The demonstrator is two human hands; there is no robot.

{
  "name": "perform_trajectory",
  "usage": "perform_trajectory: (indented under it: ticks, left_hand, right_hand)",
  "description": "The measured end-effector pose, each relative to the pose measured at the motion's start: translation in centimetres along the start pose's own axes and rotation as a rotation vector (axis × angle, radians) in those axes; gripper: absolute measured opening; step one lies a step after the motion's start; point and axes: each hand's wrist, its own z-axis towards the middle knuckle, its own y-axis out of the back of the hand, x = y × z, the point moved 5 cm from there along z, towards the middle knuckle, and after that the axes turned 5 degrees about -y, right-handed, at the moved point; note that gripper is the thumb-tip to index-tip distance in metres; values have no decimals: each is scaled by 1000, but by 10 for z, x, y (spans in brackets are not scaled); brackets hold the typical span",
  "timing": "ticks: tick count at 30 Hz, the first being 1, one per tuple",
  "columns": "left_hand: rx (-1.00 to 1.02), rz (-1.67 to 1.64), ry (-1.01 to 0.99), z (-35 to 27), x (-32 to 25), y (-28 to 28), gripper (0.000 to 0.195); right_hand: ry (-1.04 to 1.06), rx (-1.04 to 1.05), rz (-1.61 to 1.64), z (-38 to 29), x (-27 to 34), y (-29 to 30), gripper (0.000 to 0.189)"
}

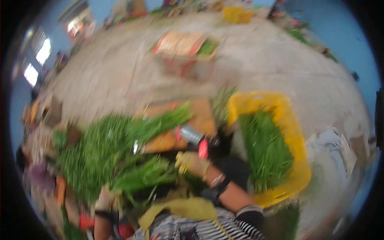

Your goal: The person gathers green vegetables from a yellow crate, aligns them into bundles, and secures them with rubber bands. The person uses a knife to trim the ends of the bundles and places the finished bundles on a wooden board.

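Note:
My left hand (pixel 105 198), in a pale glove, grips one end of a bunch of long green leafy stalks (pixel 144 177). The stalks stretch rightward from it across my lap. Beside the bunch's far end is my right hand (pixel 192 164), in a yellow glove with its fingers partly bent; blur hides whether they hold anything. Past my hands, a second green bunch (pixel 159 123) rests on an orange-brown board (pixel 202 115). A blurred grey cylindrical object with red bands (pixel 190 134) lies there too. Left of the board spreads a large heap of green stalks (pixel 99 150).
On my right stands a yellow plastic crate (pixel 295 150) with green stalks inside. Farther out, a cardboard box (pixel 183 45) on the concrete floor (pixel 264 60) contains greens. Another yellow crate (pixel 237 15) is at the back. Pale cloth (pixel 328 144) lies at right. A person (pixel 37 174) is at far left.

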Motion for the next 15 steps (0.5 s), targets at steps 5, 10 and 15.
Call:
perform_trajectory:
  ticks: [5, 10, 15]
  left_hand:
    - [44, -189, 111, -2, 33, -15, 37]
    - [135, -513, 280, -15, 59, -19, 42]
    - [95, -524, 177, -17, 68, -21, 37]
  right_hand:
    - [-259, -7, 458, -1, -22, -7, 42]
    - [-297, -107, 326, 10, -24, -27, 42]
    - [-7, -151, -168, 32, 4, -48, 35]
